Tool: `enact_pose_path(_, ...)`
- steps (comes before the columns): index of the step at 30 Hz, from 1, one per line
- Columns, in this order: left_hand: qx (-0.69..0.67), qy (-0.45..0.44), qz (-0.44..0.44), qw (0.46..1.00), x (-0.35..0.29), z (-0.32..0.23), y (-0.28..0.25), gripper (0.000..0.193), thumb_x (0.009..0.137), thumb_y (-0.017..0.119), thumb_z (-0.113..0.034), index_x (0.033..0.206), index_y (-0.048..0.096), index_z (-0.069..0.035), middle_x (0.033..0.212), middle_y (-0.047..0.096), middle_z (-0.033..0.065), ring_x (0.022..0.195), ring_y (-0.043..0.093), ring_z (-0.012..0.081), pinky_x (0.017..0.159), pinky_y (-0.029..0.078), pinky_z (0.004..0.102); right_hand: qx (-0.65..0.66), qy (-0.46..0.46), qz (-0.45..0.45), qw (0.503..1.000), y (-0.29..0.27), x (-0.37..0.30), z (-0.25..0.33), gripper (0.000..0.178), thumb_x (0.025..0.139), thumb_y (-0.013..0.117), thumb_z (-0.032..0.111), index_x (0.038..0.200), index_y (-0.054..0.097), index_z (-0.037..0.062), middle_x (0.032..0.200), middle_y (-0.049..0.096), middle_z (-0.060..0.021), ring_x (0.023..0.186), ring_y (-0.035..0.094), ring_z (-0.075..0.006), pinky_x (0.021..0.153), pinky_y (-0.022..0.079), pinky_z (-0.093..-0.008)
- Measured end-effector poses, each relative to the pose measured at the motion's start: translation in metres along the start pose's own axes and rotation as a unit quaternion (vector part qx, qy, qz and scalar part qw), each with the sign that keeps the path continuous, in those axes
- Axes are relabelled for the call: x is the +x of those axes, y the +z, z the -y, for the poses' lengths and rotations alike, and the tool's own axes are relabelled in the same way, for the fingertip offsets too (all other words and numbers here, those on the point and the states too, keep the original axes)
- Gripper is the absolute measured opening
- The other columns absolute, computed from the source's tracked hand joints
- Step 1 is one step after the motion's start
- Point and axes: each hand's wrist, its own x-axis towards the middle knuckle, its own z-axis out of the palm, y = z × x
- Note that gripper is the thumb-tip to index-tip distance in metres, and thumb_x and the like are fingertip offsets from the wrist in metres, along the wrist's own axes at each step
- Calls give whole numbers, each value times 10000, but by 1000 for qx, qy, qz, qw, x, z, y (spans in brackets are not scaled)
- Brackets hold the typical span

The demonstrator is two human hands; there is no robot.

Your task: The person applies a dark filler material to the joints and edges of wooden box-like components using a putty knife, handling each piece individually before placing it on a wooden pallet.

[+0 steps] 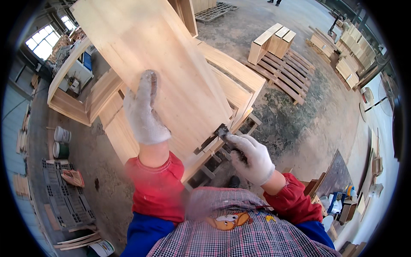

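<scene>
My gloved left hand (145, 115) is at the left edge of a wide pale wooden panel (171, 64), one long digit lying up along its face. The other fingers seem to wrap round the edge, partly hidden. The panel slants up and away, its near end low above a wooden frame (239, 75). In my right hand (251, 159), also gloved, the fingers are closed on a small dark scraper-like tool (221, 130). Its tip meets the panel's near right corner, beside a dark notch in the end edge. The grip hides the tool's handle.
Pale wooden frames (70, 103) stand to the left, near paint buckets (62, 135) and a grey plastic pallet (64, 197). At the far right, wooden boxes (274, 40) sit on a slatted pallet (287, 75). A dark board (334, 173) leans at the right.
</scene>
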Motion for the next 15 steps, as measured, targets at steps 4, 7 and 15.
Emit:
enact_pose_path(4,-10,-21,-22,1000,5,6,0,367,1024,603,-100,1320,517,98,1297,600,174,1237,617,238,1115,501,374,-7,11,12,1000,-4,3,3,464,844,640,-42,1299,633,53,977,672,-141,794,705,-312,678,574,-361)
enact_pose_path(7,-72,-62,-39,995,1,9,-4,380,1028,592,-96,1333,500,111,1309,592,181,1251,610,249,1122,497,379,17,-16,-12,1000,-6,3,2,461,845,640,-37,1297,632,51,986,675,-137,797,703,-317,682,574,-361)
enact_pose_path(15,82,46,10,996,0,17,-17,360,1039,565,-100,1322,538,121,1390,522,193,1279,593,279,1130,486,396,-2,-7,-9,1000,-3,1,-13,458,832,646,-47,1280,642,46,982,676,-148,789,699,-314,678,567,-362)
